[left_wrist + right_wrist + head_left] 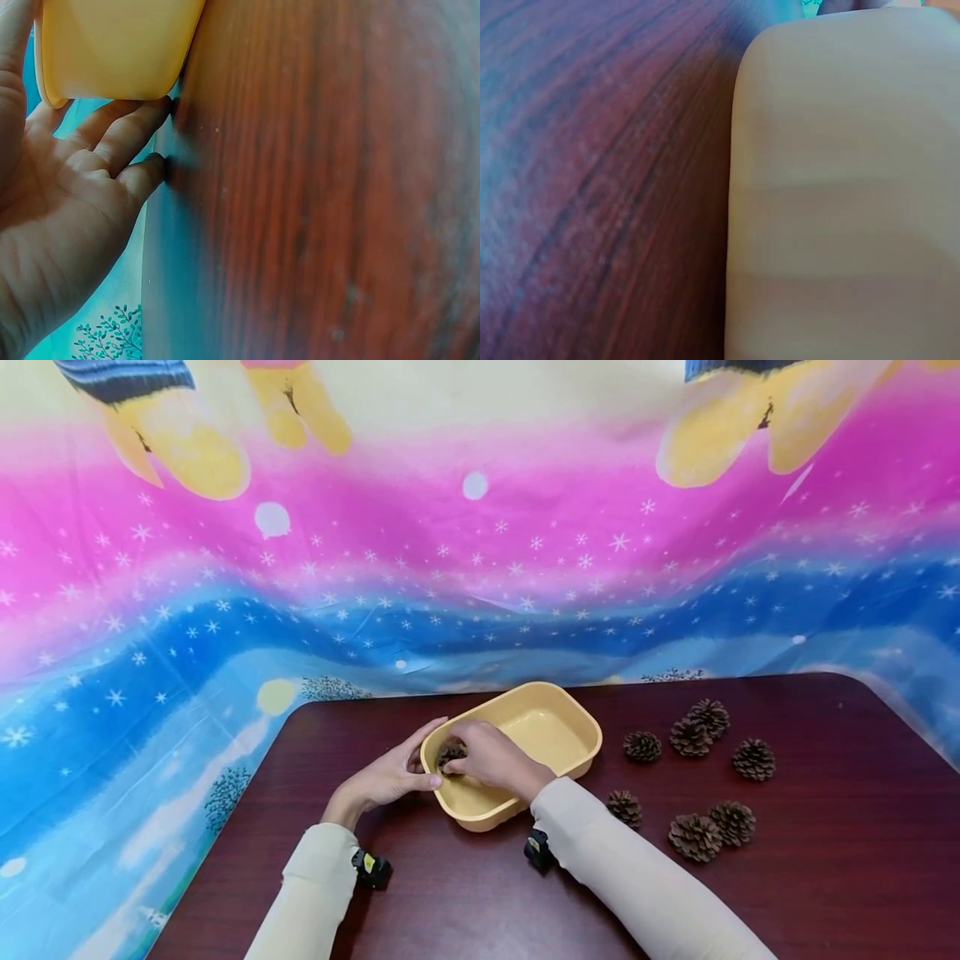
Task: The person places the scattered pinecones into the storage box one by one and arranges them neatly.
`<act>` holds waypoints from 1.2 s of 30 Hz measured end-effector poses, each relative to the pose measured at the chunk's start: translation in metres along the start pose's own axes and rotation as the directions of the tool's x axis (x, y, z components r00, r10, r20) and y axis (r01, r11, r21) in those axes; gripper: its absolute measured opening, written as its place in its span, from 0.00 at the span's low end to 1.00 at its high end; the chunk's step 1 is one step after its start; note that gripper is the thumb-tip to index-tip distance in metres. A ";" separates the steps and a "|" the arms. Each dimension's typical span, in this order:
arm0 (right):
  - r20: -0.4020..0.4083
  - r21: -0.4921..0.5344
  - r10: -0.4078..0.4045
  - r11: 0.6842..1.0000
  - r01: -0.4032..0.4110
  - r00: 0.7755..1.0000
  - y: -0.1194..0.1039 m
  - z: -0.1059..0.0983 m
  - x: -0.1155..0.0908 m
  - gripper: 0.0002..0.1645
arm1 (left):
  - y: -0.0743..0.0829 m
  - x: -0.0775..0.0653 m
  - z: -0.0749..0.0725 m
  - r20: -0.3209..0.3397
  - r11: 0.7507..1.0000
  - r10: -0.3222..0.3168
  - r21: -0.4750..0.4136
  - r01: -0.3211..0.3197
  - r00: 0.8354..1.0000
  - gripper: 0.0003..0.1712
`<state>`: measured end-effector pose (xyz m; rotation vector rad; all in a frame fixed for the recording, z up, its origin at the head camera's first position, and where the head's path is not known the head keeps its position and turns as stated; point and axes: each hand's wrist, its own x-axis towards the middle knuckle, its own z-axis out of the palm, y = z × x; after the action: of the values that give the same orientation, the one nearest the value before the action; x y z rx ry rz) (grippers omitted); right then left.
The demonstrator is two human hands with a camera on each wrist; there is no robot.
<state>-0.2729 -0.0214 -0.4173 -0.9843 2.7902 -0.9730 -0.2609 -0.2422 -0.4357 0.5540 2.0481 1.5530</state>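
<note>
A yellow plastic basin (555,731) with rounded corners stands slantwise on the table. My right hand (491,756) reaches over its near rim and holds a pine cone (452,753) between thumb and fingers, low inside the left end. My left hand (390,772) holds that same end from outside, thumb at the near rim and fingers spread toward the back. In the left wrist view, the left fingers (131,139) lie against the basin's outer wall (120,52), fingertips close to the tabletop. The basin's side (840,187) fills much of the right wrist view, which hides the right fingers.
Several loose pine cones lie right of the basin on the dark red wooden table (847,877): a back group around one cone (690,737) and a front group around another (695,837). A colourful snowflake-printed cloth (480,585) hangs behind the table.
</note>
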 end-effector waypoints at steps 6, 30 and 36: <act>-0.031 -0.015 -0.010 1.000 0.009 0.999 -0.001 -0.001 -0.001 0.20 | -0.001 -0.001 0.000 0.012 1.000 0.013 -0.021 -0.013 1.000 0.57; -0.080 0.003 -0.001 1.000 0.001 0.997 -0.013 -0.026 -0.021 0.25 | 0.001 -0.001 0.002 -0.007 1.000 -0.002 -0.013 0.002 1.000 0.57; -0.110 -0.037 0.000 0.999 -0.004 0.994 -0.013 -0.036 -0.034 0.26 | 0.002 -0.001 0.002 -0.014 1.000 -0.002 0.004 0.003 1.000 0.57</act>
<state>-0.2465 0.0106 -0.3868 -0.9607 2.9078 -1.0094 -0.2591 -0.2404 -0.4344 0.5433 2.0623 1.5558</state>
